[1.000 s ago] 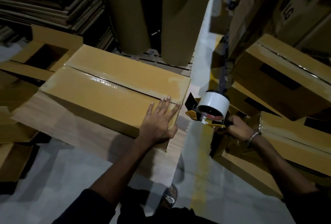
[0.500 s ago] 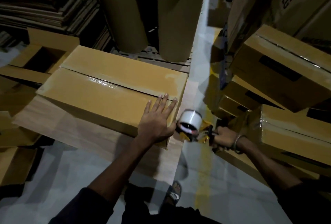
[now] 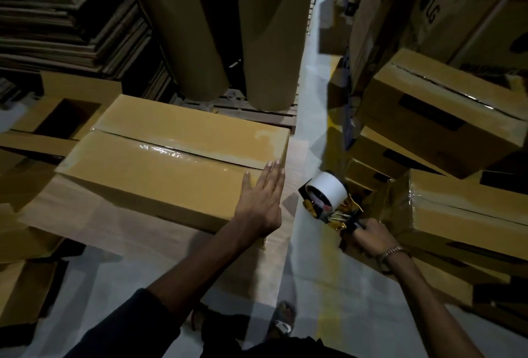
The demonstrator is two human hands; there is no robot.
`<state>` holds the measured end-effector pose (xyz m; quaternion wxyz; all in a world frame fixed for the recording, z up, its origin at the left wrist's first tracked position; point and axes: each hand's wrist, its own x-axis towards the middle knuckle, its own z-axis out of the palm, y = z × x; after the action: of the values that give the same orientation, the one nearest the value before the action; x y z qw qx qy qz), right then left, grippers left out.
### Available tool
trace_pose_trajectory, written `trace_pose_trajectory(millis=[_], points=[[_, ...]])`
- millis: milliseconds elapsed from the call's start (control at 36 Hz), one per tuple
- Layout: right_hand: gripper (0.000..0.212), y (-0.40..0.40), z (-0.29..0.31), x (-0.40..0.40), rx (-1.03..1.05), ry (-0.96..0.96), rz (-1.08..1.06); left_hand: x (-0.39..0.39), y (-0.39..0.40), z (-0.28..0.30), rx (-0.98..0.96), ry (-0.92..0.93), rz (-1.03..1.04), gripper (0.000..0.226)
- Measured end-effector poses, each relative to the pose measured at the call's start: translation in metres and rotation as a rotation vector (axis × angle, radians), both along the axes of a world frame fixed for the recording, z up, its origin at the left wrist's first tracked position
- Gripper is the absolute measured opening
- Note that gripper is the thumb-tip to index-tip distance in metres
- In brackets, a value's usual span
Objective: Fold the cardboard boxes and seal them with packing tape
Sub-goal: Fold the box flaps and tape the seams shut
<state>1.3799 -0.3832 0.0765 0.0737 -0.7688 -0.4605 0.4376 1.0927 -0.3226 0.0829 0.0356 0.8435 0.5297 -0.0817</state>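
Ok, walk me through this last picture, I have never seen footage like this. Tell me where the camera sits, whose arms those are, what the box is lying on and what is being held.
There is no machine here. The camera is worn on a person's head and looks down, so both arms are that person's own. The left hand lies flat, fingers straight, on the near end of a long cardboard box, whose top seam shows a shiny strip of tape. The box rests on a flat cardboard sheet on the floor. The right hand grips the handle of a tape dispenser carrying a white roll, held off the box's end. More sealed boxes are piled on the right.
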Motion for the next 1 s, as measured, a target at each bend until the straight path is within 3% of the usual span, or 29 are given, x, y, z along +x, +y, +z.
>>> trace_pose_trajectory(millis=[167,361,556,667,750,833,917,1000], points=[[0.023,-0.007,-0.006,-0.018,0.025,0.211,-0.242,0.007,-0.002,-0.005,0.027,0.035,0.055,0.080],[0.019,-0.015,0.004,-0.044,0.041,0.333,-0.355,0.000,0.000,0.001,-0.013,-0.016,-0.012,0.080],[0.015,0.009,0.045,-0.070,0.032,0.504,-0.407,-0.024,0.005,0.004,-0.060,-0.394,-0.091,0.086],[0.012,0.030,0.066,-0.080,0.066,0.596,-0.443,-0.029,0.014,0.026,-0.118,-0.863,0.133,0.045],[0.013,0.042,0.082,-0.090,0.106,0.655,-0.469,-0.025,0.024,0.049,-0.315,-1.225,0.459,0.039],[0.012,0.046,0.098,-0.101,0.125,0.701,-0.447,-0.020,0.048,0.072,-0.828,-1.454,0.780,0.064],[0.013,0.050,0.106,-0.109,0.158,0.703,-0.392,-0.020,0.075,0.089,-1.310,-1.592,0.889,0.087],[0.014,0.054,0.107,-0.119,0.198,0.653,-0.373,-0.024,0.101,0.099,-1.447,-1.663,0.875,0.074]])
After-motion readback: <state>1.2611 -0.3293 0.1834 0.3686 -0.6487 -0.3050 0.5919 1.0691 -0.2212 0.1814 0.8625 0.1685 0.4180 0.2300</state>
